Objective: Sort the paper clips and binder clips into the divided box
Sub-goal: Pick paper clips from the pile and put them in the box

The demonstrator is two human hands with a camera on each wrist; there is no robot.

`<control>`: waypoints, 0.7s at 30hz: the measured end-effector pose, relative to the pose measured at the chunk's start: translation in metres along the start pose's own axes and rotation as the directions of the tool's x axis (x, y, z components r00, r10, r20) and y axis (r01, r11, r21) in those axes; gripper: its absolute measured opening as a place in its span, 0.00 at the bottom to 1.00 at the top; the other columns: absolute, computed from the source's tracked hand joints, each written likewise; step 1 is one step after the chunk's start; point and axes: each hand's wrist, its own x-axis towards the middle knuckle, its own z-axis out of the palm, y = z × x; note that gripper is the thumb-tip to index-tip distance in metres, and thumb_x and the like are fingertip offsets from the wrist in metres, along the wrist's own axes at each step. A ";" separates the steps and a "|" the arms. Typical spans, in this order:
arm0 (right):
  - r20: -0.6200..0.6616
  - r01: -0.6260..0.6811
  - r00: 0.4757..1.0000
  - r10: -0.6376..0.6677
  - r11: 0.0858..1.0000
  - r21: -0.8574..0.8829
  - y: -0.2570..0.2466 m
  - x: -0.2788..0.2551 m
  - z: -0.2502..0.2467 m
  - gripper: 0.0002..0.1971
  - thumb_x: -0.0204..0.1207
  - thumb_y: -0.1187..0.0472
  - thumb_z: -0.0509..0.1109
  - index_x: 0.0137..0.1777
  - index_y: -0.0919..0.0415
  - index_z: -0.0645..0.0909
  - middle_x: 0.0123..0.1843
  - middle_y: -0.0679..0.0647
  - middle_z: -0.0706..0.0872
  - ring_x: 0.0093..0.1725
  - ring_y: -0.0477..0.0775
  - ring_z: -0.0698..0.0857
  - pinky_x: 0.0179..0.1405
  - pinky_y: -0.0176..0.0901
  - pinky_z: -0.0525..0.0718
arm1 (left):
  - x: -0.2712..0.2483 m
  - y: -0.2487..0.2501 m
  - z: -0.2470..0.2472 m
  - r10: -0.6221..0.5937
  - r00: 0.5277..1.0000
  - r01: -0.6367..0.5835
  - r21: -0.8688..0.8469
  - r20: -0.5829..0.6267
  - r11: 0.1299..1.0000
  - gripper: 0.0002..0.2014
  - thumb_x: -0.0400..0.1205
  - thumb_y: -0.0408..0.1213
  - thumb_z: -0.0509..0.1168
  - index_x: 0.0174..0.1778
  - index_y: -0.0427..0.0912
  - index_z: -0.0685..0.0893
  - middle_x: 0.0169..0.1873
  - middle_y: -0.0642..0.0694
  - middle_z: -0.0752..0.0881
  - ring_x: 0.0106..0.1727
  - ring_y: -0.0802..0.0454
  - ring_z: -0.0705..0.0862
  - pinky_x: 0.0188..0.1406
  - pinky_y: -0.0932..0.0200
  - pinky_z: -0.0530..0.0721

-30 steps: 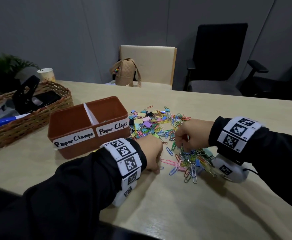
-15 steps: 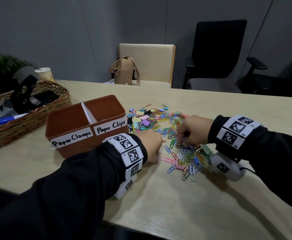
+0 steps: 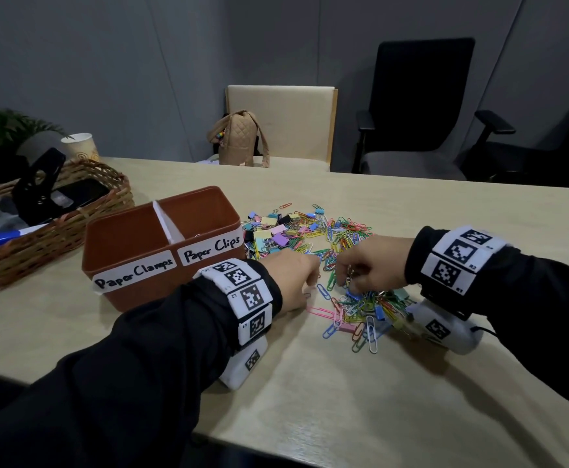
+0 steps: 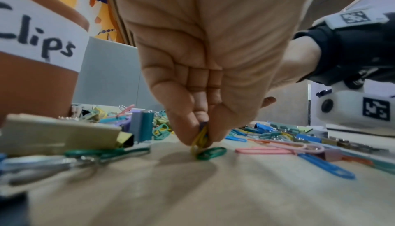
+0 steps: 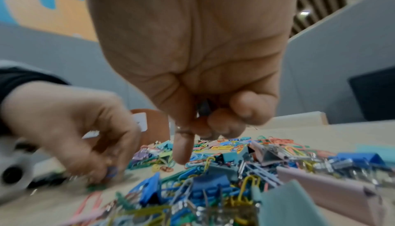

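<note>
A brown divided box point(image 3: 131, 244) labelled "Paper Clamps" and "Paper Clips" stands left of a mixed pile of coloured paper clips point(image 3: 347, 231) and binder clips point(image 3: 276, 231). My left hand point(image 3: 310, 285) is down at the pile's near edge. In the left wrist view its thumb and fingers point(image 4: 183, 128) pinch a few yellow paper clips point(image 4: 199, 139) against the table, beside a green clip point(image 4: 211, 152). My right hand point(image 3: 345, 275) hovers over the nearer heap point(image 5: 213, 187) with its fingers curled round a small dark clip point(image 5: 204, 108) and its index finger point(image 5: 181, 150) pointing down.
A wicker basket point(image 3: 84, 217) with a black clamp, a phone and a pen sits at the far left, a paper cup point(image 3: 80, 146) behind it. A tan bag point(image 3: 239, 140) and chairs stand beyond the table's far edge. Bare tabletop point(image 3: 344, 400) lies in front of the hands.
Both hands stay at the near heap. The left hand has edged slightly forward into the clips, and the right hand has shifted a little to the left.
</note>
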 end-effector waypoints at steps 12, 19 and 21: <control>-0.123 0.000 0.992 -0.006 0.999 -0.047 0.009 0.001 -0.003 0.09 0.71 0.55 0.77 0.51 0.52 0.85 0.31 0.41 0.75 0.32 0.39 0.74 0.33 0.37 0.71 | 0.003 0.010 -0.006 0.057 0.998 -0.057 0.068 0.015 0.996 0.15 0.81 0.28 0.60 0.55 0.48 0.88 0.56 0.50 0.86 0.59 0.48 0.83 0.57 0.56 0.81; -0.163 -0.345 0.933 0.321 0.926 -0.155 0.035 -0.002 -0.006 0.04 0.75 0.60 0.66 0.47 0.58 0.76 0.43 0.54 0.83 0.44 0.57 0.80 0.41 0.43 0.79 | 0.009 0.018 0.004 0.026 1.000 -0.025 0.030 -0.002 0.999 0.06 0.78 0.38 0.65 0.39 0.45 0.88 0.37 0.44 0.84 0.43 0.43 0.85 0.42 0.54 0.85; -0.121 -0.380 0.924 0.363 0.905 -0.190 0.039 -0.002 -0.002 0.06 0.75 0.56 0.69 0.46 0.57 0.77 0.46 0.54 0.84 0.45 0.55 0.80 0.40 0.42 0.76 | 0.010 0.016 0.006 0.016 1.000 -0.016 0.020 -0.013 1.000 0.16 0.74 0.54 0.70 0.33 0.43 0.86 0.29 0.46 0.81 0.37 0.44 0.86 0.35 0.53 0.84</control>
